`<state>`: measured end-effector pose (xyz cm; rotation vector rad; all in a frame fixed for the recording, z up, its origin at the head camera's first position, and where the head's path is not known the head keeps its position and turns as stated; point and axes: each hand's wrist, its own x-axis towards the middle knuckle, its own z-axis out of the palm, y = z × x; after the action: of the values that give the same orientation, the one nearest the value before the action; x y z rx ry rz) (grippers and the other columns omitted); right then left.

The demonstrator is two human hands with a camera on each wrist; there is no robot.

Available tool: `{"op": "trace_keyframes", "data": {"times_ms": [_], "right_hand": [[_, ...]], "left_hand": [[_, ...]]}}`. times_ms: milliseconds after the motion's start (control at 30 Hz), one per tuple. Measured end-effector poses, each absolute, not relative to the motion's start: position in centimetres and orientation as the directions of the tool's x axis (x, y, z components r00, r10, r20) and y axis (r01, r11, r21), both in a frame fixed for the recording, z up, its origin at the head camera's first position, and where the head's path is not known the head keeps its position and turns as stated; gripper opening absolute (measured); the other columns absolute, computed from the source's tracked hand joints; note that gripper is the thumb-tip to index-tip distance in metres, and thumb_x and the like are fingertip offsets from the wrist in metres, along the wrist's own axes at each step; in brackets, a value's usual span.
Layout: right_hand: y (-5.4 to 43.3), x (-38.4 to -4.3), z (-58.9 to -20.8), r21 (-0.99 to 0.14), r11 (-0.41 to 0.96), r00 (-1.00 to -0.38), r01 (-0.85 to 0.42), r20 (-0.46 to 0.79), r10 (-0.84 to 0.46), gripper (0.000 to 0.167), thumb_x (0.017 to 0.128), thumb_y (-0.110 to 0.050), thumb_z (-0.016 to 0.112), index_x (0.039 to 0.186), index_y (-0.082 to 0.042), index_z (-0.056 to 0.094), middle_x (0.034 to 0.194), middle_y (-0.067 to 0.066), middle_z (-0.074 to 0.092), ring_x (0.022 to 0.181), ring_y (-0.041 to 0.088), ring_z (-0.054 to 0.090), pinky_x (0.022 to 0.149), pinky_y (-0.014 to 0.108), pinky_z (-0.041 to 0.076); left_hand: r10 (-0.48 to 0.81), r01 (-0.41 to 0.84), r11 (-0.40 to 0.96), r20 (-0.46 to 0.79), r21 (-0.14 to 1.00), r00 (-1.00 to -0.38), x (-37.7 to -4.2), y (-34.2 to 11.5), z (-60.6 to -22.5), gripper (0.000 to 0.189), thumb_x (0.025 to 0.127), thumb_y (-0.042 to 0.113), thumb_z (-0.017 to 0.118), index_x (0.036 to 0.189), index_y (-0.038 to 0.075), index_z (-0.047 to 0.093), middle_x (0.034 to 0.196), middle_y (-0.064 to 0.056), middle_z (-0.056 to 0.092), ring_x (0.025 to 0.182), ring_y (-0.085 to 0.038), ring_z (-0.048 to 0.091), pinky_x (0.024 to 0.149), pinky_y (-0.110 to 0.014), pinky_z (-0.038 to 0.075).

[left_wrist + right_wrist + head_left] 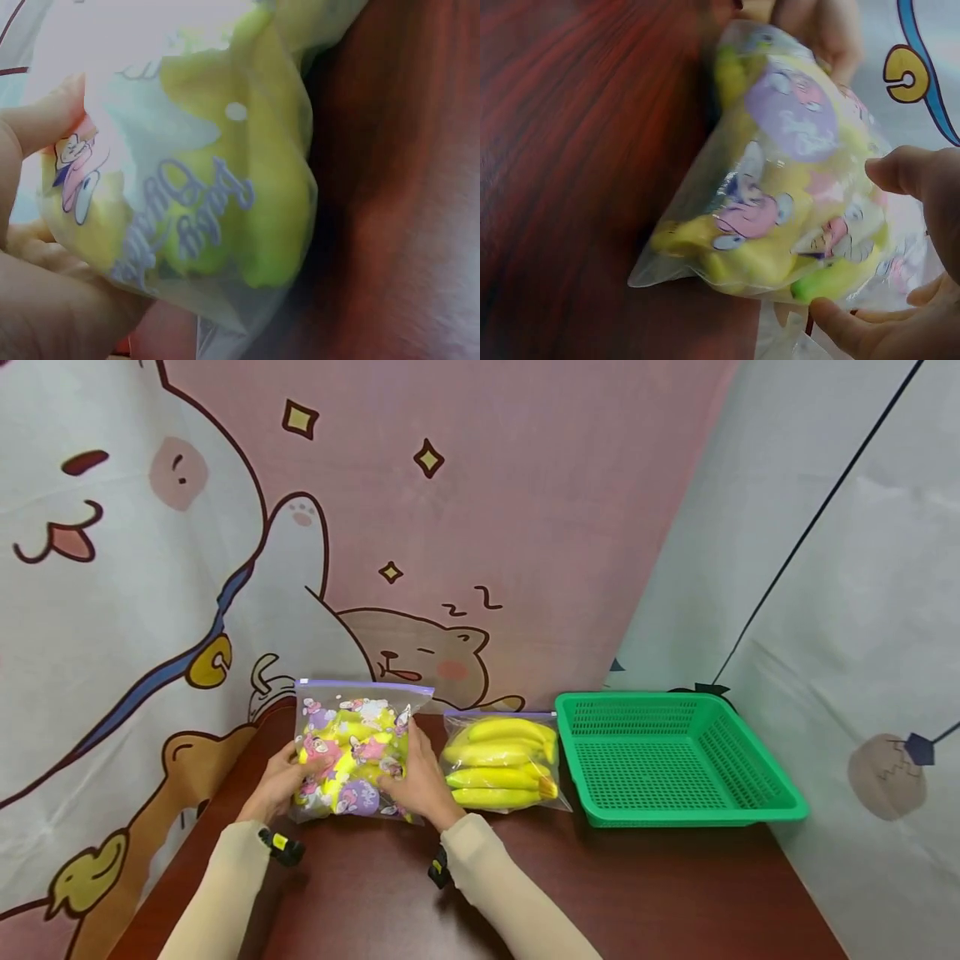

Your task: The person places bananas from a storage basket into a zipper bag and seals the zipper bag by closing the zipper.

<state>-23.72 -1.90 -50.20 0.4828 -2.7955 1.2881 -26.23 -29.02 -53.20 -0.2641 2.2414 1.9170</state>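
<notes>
A zip bag with cartoon prints [360,752] stands fairly upright over the table, its purple slider edge at the top. Yellow-green, banana-like shapes show through its film. My left hand [276,783] grips the bag's left side, thumb across the front. On the opposite side my right hand [422,785] holds it, thumb on the front and fingers along the edge. In the right wrist view, the right thumb [900,171] lies against the film while fingers reach the bag's side. Parts of the left fingers are hidden behind the bag.
A clear zip bag of bananas [498,764] lies just right of my right hand. Farther right sits a green plastic basket [690,817] with mesh walls. The dark red-brown table [660,893] ends at a cartoon-printed backdrop [525,527] behind and at both sides.
</notes>
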Motion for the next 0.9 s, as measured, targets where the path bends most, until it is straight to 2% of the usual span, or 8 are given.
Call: {"op": "trace_keyframes", "data": {"times_ms": [100, 200, 333, 567, 733, 900], "right_hand": [[-2.4, -24.1, -50.3, -0.671, 0.668, -0.943, -0.323, 0.169, -0.287, 0.103, 0.085, -0.033, 0.075, 0.166, -0.017, 0.013, 0.171, 0.019, 0.016, 0.146, 0.043, 0.04, 0.112, 0.055, 0.046], [-2.9, -24.4, -50.3, -0.599, 0.722, -0.936, -0.345, 0.167, -0.31, 0.1, 0.083, -0.035, 0.076, 0.164, -0.023, 0.02, 0.172, 0.018, 0.013, 0.141, 0.043, 0.046, 0.1, 0.048, 0.055], [-3.3, -24.6, -50.2, -0.557, 0.765, -0.943, -0.323, 0.115, -0.313, 0.098, 0.082, -0.04, 0.078, 0.163, -0.031, 0.023, 0.173, 0.015, 0.01, 0.139, 0.039, 0.046, 0.088, 0.044, 0.057], [-3.3, -24.0, -49.8, -0.462, 0.84, -0.955, -0.284, 0.062, -0.289, 0.099, 0.08, -0.056, 0.078, 0.162, -0.039, 0.024, 0.173, 0.017, 0.003, 0.136, 0.042, 0.048, 0.095, 0.053, 0.056], [-3.3, -24.1, -49.6, -0.439, 0.858, -0.959, -0.266, 0.025, -0.284, 0.105, 0.078, -0.065, 0.077, 0.163, -0.038, 0.022, 0.171, 0.021, 0.01, 0.139, 0.049, 0.046, 0.101, 0.056, 0.053], [-3.4, -24.5, -50.0, -0.442, 0.864, -0.96, -0.242, -0.022, -0.28, 0.111, 0.076, -0.065, 0.08, 0.164, -0.034, 0.019, 0.168, 0.025, 0.019, 0.132, 0.051, 0.053, 0.093, 0.056, 0.057]], "left_hand": [[-0.007, -0.276, 0.193, -0.28, 0.942, -0.96, -26.9, -28.9, -52.7, 0.087, 0.094, 0.042, 0.073, 0.16, 0.011, 0.025, 0.115, -0.004, 0.061, 0.089, -0.014, 0.068, 0.078, -0.031, 0.063], [0.025, -0.298, 0.212, -0.31, 0.931, -0.95, -27.5, -28.8, -52.1, 0.089, 0.095, 0.046, 0.07, 0.162, 0.011, 0.023, 0.119, -0.007, 0.061, 0.091, -0.016, 0.069, 0.081, -0.033, 0.063], [0.087, -0.313, 0.216, -0.337, 0.925, -0.937, -27.9, -28.9, -51.6, 0.087, 0.096, 0.048, 0.069, 0.161, 0.01, 0.025, 0.118, -0.006, 0.065, 0.095, -0.017, 0.071, 0.085, -0.034, 0.063], [0.143, -0.35, 0.254, -0.393, 0.902, -0.908, -28.1, -28.5, -51.4, 0.079, 0.094, 0.052, 0.07, 0.148, 0.001, 0.041, 0.106, -0.002, 0.071, 0.092, -0.016, 0.072, 0.083, -0.032, 0.062], [0.145, -0.397, 0.293, -0.45, 0.87, -0.881, -28.3, -28.0, -51.3, 0.082, 0.093, 0.06, 0.066, 0.148, 0.005, 0.039, 0.108, -0.003, 0.069, 0.094, -0.017, 0.07, 0.082, -0.033, 0.061], [0.148, -0.371, 0.34, -0.439, 0.864, -0.886, -28.9, -27.6, -51.9, 0.084, 0.094, 0.06, 0.065, 0.15, 0.004, 0.038, 0.112, -0.005, 0.069, 0.094, -0.017, 0.07, 0.083, -0.031, 0.061]]}}
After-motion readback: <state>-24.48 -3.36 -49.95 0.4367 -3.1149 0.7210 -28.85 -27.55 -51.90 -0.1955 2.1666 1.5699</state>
